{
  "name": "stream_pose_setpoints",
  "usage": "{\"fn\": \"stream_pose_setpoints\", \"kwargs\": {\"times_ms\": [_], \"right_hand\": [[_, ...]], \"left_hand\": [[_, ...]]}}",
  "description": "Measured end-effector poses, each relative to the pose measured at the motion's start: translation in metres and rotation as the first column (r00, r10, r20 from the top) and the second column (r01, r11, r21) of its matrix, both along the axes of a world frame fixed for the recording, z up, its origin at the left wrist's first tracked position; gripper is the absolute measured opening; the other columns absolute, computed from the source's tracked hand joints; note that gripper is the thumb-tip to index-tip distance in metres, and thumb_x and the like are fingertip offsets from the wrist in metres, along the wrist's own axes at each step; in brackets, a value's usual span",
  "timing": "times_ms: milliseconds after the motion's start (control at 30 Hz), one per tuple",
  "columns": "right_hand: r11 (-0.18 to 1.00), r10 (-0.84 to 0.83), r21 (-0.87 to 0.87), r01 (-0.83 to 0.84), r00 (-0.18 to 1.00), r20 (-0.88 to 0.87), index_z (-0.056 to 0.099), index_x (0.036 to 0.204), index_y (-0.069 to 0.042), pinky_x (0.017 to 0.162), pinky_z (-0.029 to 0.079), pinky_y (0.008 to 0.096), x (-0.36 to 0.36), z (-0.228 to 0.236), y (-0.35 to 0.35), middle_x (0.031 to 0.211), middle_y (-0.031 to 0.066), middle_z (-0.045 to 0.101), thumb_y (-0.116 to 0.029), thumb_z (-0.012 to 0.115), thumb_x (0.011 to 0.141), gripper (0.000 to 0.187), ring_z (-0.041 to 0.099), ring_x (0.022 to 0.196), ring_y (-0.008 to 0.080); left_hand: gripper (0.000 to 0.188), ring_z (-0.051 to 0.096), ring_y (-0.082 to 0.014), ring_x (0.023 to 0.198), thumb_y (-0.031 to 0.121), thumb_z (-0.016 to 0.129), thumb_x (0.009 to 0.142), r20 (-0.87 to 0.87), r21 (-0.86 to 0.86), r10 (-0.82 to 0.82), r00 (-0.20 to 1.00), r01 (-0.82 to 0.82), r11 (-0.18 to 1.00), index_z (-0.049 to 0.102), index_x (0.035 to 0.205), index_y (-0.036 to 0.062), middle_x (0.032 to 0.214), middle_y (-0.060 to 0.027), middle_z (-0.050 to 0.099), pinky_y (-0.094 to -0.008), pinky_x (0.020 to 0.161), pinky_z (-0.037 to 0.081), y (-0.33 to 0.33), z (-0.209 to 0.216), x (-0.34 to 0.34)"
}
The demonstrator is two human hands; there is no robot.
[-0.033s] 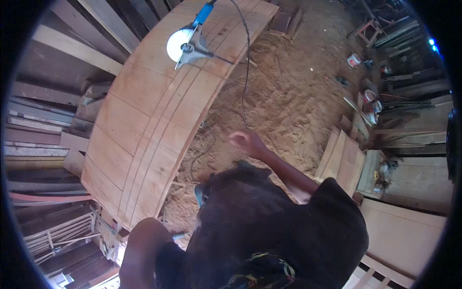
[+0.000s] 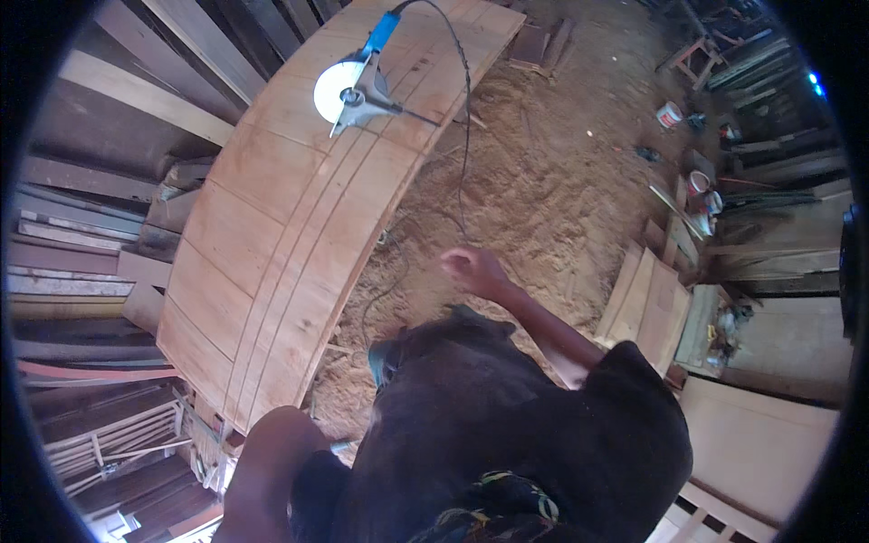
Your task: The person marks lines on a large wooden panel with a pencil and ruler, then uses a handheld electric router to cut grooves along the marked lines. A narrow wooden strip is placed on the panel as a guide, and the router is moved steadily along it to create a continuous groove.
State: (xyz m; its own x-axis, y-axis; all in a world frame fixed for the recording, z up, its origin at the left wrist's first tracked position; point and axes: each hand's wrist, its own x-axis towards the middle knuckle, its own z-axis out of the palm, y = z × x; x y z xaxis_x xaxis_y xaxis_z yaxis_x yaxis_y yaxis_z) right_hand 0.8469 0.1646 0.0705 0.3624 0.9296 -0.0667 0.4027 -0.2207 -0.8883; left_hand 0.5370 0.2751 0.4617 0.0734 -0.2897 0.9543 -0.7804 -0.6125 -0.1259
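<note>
My right hand [image 2: 471, 270] is stretched out over the sawdust floor, its fingers curled into a fist. A thin black power cord [image 2: 464, 154] runs down from the angle grinder to that fist and seems to be gripped in it. The angle grinder [image 2: 358, 86], which has a blue handle and a white disc, lies on the far part of a long curved wooden panel [image 2: 272, 244] to my left. My left hand is out of sight; only a bare upper arm [image 2: 272, 471] shows at the lower edge. My dark shirt [image 2: 507, 434] fills the bottom of the view.
Stacked planks and timber [image 2: 81, 271] line the left side. Sawdust [image 2: 543, 181] covers the floor. Flat boards [image 2: 652, 299] lie to the right, with small tins [image 2: 670, 113] and clutter along the right wall. A teal object [image 2: 380, 362] sits at my waist.
</note>
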Motion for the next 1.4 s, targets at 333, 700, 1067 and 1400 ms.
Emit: {"fn": "stream_pose_setpoints", "kwargs": {"times_ms": [333, 700, 1067, 1400], "right_hand": [[0.972, -0.065, 0.230, 0.048, 0.996, 0.064, 0.072, 0.120, -0.003, 0.074, 0.058, 0.0294, 0.116, 0.066, 0.090, 0.097, 0.0091, 0.078, -0.018, 0.072, 0.100, 0.024, 0.073, 0.082, 0.0130], [0.821, 0.119, 0.020, -0.570, 0.206, 0.971, 0.059, 0.140, -0.008, 0.117, 0.035, 0.0513, 0.217, 0.213, 0.367, 0.129, 0.0127, 0.066, 0.003, 0.064, 0.081, 0.060, 0.060, 0.123, 0.0284], [0.677, 0.473, -0.297, -0.673, 0.090, 0.876, 0.071, 0.113, -0.007, 0.095, 0.050, 0.0413, 0.214, 0.226, 0.416, 0.083, 0.0136, 0.075, -0.004, 0.071, 0.073, 0.040, 0.073, 0.089, 0.0301], [0.718, 0.510, -0.208, -0.664, 0.298, 0.807, 0.071, 0.119, -0.013, 0.075, 0.056, 0.0484, 0.283, 0.205, 0.379, 0.080, 0.0167, 0.075, -0.014, 0.074, 0.073, 0.045, 0.074, 0.078, 0.0354]], "left_hand": [[0.047, 0.063, -0.0166, 0.094, 0.044, 0.051, 0.109, -0.592, -0.767, -0.114, 0.798, -0.601, -0.225, 0.058, 0.133, 0.0038, 0.114, -0.0074, 0.064, -0.0333, 0.083, 0.053, 0.109, -0.253, 0.134], [0.077, 0.055, -0.0280, 0.129, 0.023, 0.072, 0.094, -0.502, -0.681, -0.420, 0.756, -0.645, -0.346, 0.033, 0.158, 0.0038, 0.145, -0.0161, 0.052, -0.0433, 0.107, 0.045, 0.186, -0.389, 0.313], [0.069, 0.054, -0.0252, 0.131, 0.007, 0.072, 0.087, -0.298, -0.770, -0.344, 0.891, -0.437, -0.465, 0.042, 0.148, 0.0020, 0.141, -0.0103, 0.056, -0.0421, 0.111, 0.044, 0.218, -0.376, 0.355], [0.059, 0.063, -0.0195, 0.112, 0.014, 0.077, 0.086, -0.565, -0.698, -0.174, 0.807, -0.579, -0.421, 0.053, 0.138, 0.0006, 0.119, -0.0085, 0.067, -0.0375, 0.102, 0.048, 0.199, -0.361, 0.380]]}}
